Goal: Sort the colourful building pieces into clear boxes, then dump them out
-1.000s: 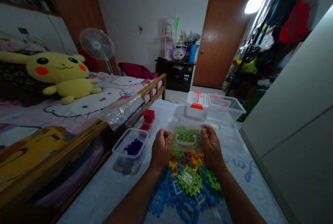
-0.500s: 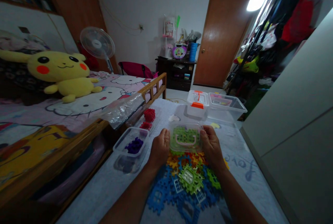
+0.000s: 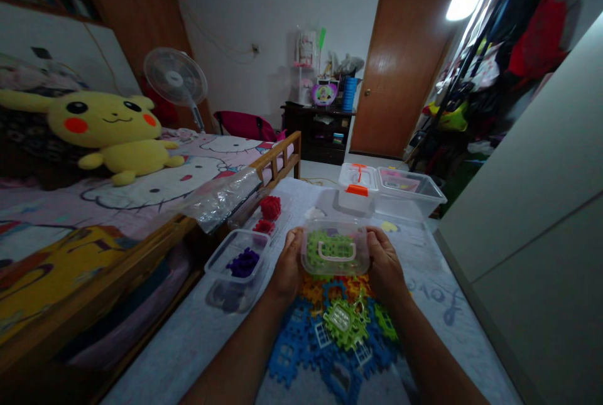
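Note:
A clear plastic box (image 3: 308,267) with a pale handle on its lid is held between my two hands, green toy pieces showing through it. My left hand (image 3: 288,267) grips its left side. Against the right side, my right hand (image 3: 384,264) is closed in the same way. Below the box lies a spread of interlocking toy pieces: blue pieces (image 3: 285,355), orange pieces (image 3: 313,289) and a cluster of green pieces (image 3: 346,323). Left of my left hand stands an open clear container (image 3: 211,264) with purple pieces (image 3: 244,262) in it.
Red pieces (image 3: 271,207) sit in a clear tray farther back. A lidded box with orange latches (image 3: 357,190) and a long clear bin (image 3: 409,194) stand at the table's far end. The bed's wooden rail (image 3: 277,157) runs along the left, a white cabinet (image 3: 532,204) along the right.
The box in my hands has shifted slightly left and tilted more upright toward me, so the green pieces inside look bunched differently. Both hands keep their hold.

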A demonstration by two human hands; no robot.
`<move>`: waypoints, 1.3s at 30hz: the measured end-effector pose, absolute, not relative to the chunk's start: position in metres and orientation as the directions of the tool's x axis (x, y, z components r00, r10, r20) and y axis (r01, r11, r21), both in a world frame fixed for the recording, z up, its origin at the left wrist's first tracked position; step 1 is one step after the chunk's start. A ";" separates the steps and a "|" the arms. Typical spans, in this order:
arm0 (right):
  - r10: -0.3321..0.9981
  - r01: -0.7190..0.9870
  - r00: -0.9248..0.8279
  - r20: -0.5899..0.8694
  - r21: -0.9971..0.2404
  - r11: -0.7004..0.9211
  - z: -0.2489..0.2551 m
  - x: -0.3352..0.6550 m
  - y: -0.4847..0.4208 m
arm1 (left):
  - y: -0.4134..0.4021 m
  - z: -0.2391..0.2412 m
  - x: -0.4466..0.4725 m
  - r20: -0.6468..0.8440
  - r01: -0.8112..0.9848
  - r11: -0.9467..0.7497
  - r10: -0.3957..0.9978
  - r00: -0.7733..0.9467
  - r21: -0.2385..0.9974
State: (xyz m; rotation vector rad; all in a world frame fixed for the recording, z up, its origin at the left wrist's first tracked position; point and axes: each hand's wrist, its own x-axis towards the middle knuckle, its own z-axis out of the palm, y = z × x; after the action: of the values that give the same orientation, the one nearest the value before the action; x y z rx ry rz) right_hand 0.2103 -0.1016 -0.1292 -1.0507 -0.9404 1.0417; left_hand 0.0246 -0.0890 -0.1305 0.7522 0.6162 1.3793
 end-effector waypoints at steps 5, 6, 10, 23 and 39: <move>0.979 -0.262 0.203 0.024 -0.962 0.078 -0.127 0.211 -0.101 | -0.100 -0.119 0.020 -0.074 -0.630 0.345 0.907 0.415 0.695; 0.982 -0.257 0.190 0.014 -0.964 0.063 -0.128 0.212 -0.101 | -0.101 -0.119 0.018 -0.095 -0.606 0.372 0.894 0.439 0.703; 0.907 0.095 0.372 0.198 -0.980 0.175 -0.125 0.217 -0.101 | -0.101 -0.121 0.018 -0.056 -0.604 0.295 0.923 0.381 0.741; 0.788 0.663 -0.252 0.562 -0.493 0.563 -0.101 0.198 -0.119 | -0.100 -0.117 0.015 0.037 -0.618 0.093 0.980 0.194 0.781; 0.936 -0.407 0.348 -0.060 -0.909 0.093 -0.114 0.239 -0.096 | -0.108 -0.122 0.010 0.366 0.044 -0.378 0.915 0.168 0.925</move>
State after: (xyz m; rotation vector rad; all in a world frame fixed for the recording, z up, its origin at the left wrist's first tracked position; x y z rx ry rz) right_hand 0.2389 -0.0964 -0.1142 -1.0295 -0.6468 1.1067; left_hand 0.0096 -0.1082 -0.1218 1.6140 0.9386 1.3211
